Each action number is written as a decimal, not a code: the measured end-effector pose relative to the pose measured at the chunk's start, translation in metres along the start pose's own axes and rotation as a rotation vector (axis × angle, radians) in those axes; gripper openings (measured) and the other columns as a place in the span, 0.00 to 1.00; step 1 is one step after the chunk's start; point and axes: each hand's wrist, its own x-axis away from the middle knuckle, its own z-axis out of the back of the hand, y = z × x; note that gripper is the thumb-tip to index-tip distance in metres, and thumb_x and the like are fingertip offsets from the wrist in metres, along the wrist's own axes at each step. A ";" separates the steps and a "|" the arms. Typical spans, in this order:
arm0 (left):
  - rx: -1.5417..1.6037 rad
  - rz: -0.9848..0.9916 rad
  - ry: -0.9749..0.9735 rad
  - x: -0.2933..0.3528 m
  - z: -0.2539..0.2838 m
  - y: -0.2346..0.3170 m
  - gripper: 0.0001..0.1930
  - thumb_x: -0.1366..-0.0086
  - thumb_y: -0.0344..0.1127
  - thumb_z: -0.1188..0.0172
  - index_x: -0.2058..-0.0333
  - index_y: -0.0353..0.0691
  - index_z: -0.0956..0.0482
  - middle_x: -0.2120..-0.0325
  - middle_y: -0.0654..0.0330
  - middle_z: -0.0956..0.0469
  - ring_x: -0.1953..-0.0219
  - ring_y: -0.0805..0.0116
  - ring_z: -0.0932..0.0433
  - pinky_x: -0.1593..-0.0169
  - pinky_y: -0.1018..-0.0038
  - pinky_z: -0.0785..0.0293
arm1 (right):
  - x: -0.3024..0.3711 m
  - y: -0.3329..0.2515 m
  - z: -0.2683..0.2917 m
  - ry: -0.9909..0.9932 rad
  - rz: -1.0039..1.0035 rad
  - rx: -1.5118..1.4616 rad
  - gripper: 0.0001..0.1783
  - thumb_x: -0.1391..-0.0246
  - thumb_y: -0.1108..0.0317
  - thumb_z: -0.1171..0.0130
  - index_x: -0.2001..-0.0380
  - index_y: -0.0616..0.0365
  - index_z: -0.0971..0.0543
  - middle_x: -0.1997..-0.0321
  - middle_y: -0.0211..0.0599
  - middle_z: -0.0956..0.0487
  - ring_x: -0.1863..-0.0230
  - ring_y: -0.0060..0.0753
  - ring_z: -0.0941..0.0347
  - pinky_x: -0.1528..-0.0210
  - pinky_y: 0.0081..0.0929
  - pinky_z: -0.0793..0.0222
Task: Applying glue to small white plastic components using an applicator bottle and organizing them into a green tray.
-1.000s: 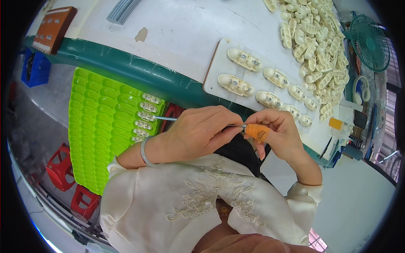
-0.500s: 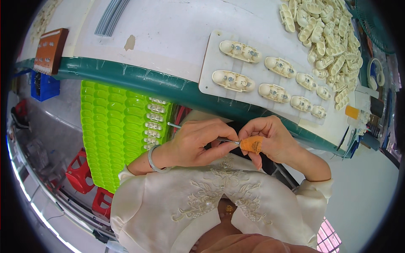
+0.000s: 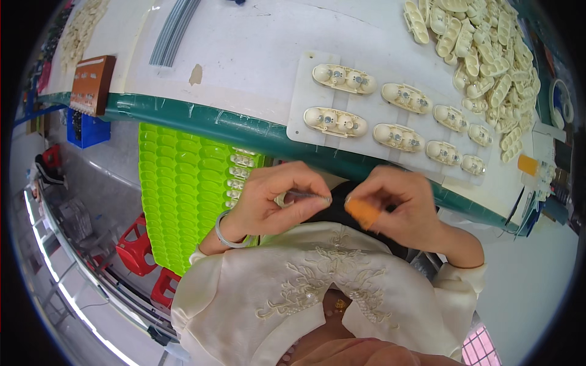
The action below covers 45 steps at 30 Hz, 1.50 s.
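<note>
Head view: a thin ribbed spring (image 3: 308,195) is pinched between the thumb and fingers of the left hand (image 3: 274,198), its end showing at the fingertips, in front of the person's chest. On the left wrist, a pale bracelet (image 3: 224,232) is worn. The right hand (image 3: 400,204) is curled just beside it, with a gap between the two sets of fingertips. At its fingers a blurred orange wrap (image 3: 363,213) is seen; whether it is worn or pinched, or whether anything else is held there, cannot be told.

Beside the left forearm, a bright green tray (image 3: 186,177) of moulded hollows is placed, and small pale parts (image 3: 239,172) are lined up along its right side, partly hidden by the hand. Beyond the hands, a white board (image 3: 305,93) bearing two rows of pale pods (image 3: 345,79) is laid on the table (image 3: 244,67). Farther right, loose pods are heaped in a pile (image 3: 482,61). Grey rods (image 3: 174,33) are bundled at the far left.
</note>
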 end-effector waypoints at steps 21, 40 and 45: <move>-0.074 -0.054 0.090 -0.018 -0.002 -0.004 0.05 0.47 0.25 0.39 0.70 0.36 0.24 0.75 0.63 0.26 0.80 0.80 0.31 0.79 0.85 0.37 | -0.040 -0.033 0.010 0.370 0.292 0.590 0.08 0.60 0.79 0.38 0.72 0.59 0.23 0.81 0.28 0.31 0.84 0.13 0.37 0.83 0.12 0.42; -0.208 -0.202 0.273 -0.020 -0.002 -0.008 0.08 0.48 0.24 0.39 0.68 0.36 0.26 0.76 0.62 0.26 0.83 0.77 0.30 0.80 0.83 0.35 | -0.032 -0.037 0.003 0.362 0.270 0.845 0.12 0.58 0.82 0.41 0.66 0.61 0.23 0.74 0.33 0.29 0.77 0.20 0.31 0.76 0.15 0.34; -0.274 -0.224 0.334 -0.022 -0.003 -0.009 0.09 0.48 0.23 0.38 0.68 0.36 0.26 0.77 0.60 0.26 0.82 0.76 0.29 0.80 0.83 0.33 | -0.029 -0.032 0.004 0.400 0.262 0.799 0.12 0.58 0.81 0.39 0.66 0.61 0.23 0.74 0.33 0.28 0.76 0.20 0.30 0.76 0.15 0.33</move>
